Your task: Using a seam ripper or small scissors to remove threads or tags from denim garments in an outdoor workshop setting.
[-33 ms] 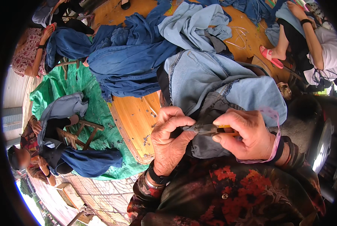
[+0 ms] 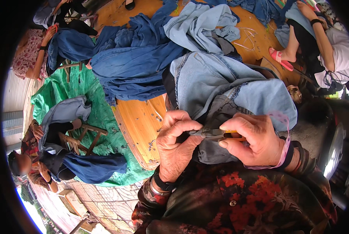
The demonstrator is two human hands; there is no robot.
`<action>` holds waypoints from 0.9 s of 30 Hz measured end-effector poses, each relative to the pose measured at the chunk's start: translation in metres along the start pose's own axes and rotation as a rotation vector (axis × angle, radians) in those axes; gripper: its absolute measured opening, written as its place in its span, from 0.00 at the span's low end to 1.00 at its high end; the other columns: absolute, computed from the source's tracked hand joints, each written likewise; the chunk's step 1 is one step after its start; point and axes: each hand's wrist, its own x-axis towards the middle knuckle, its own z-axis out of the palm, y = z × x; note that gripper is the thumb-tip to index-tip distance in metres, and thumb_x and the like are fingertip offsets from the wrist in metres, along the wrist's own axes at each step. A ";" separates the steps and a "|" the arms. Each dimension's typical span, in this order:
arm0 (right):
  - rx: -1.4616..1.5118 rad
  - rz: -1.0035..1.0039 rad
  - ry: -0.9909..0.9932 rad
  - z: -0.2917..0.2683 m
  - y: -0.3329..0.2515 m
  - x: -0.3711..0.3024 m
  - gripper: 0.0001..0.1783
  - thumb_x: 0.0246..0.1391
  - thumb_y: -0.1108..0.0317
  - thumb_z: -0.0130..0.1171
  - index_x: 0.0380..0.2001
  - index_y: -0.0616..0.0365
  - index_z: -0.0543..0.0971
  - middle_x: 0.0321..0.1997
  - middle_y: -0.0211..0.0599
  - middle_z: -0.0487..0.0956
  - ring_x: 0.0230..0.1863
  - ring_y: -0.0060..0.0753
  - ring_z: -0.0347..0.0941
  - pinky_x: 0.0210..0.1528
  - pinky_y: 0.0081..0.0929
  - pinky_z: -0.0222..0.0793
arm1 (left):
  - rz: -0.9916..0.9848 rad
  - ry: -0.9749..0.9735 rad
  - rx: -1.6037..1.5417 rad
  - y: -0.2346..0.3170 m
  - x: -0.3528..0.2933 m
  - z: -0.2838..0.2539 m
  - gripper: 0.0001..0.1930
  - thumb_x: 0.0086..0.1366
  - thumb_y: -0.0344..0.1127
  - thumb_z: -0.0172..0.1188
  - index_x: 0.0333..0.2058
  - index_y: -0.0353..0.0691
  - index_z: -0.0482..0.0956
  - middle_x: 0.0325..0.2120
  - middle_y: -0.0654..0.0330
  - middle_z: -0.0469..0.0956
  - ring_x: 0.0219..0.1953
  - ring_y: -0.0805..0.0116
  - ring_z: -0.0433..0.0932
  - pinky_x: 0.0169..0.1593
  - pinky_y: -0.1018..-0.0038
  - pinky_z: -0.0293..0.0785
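Observation:
A pair of small thread snips (image 2: 213, 133) with metal blades and yellow handles is held between the thumb and fingers of my right hand (image 2: 258, 138). The blades point left, toward the fingertips of my left hand (image 2: 176, 142), which pinch a bit of dark grey cloth (image 2: 215, 151). That cloth belongs to a light blue denim garment (image 2: 205, 76) bunched over my lap. Exactly where the blade tips meet the cloth is hard to make out. A pink spotted band (image 2: 286, 150) loops around my right wrist.
Beyond lie dark blue denim garments (image 2: 135, 68) and another light blue one (image 2: 198, 23) on a wooden board (image 2: 137, 121). A green tarp (image 2: 104, 160) covers ground to the left. Other people sit around with denim, one by a small wooden chair (image 2: 79, 142). A round black object (image 2: 315, 121) stands at right.

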 end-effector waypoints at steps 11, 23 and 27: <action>-0.092 -0.146 -0.005 0.006 0.003 0.007 0.16 0.40 0.75 0.62 0.34 0.60 0.69 0.20 0.35 0.71 0.18 0.35 0.69 0.19 0.28 0.63 | 0.001 -0.008 0.028 0.000 0.000 0.001 0.15 0.38 0.18 0.64 0.28 0.39 0.78 0.29 0.63 0.68 0.32 0.71 0.69 0.37 0.77 0.66; 0.126 0.149 0.105 0.003 0.004 0.001 0.09 0.45 0.73 0.59 0.30 0.60 0.71 0.22 0.37 0.74 0.22 0.36 0.73 0.23 0.26 0.67 | 0.004 -0.011 0.013 -0.002 -0.001 -0.001 0.14 0.40 0.20 0.66 0.29 0.40 0.78 0.29 0.63 0.68 0.32 0.71 0.68 0.38 0.77 0.65; 0.017 0.080 0.030 -0.001 0.002 -0.001 0.12 0.43 0.71 0.61 0.30 0.59 0.71 0.21 0.36 0.72 0.21 0.38 0.72 0.22 0.28 0.66 | 0.009 -0.018 0.022 -0.001 -0.001 -0.001 0.14 0.40 0.20 0.66 0.29 0.40 0.78 0.29 0.63 0.68 0.32 0.71 0.68 0.38 0.77 0.65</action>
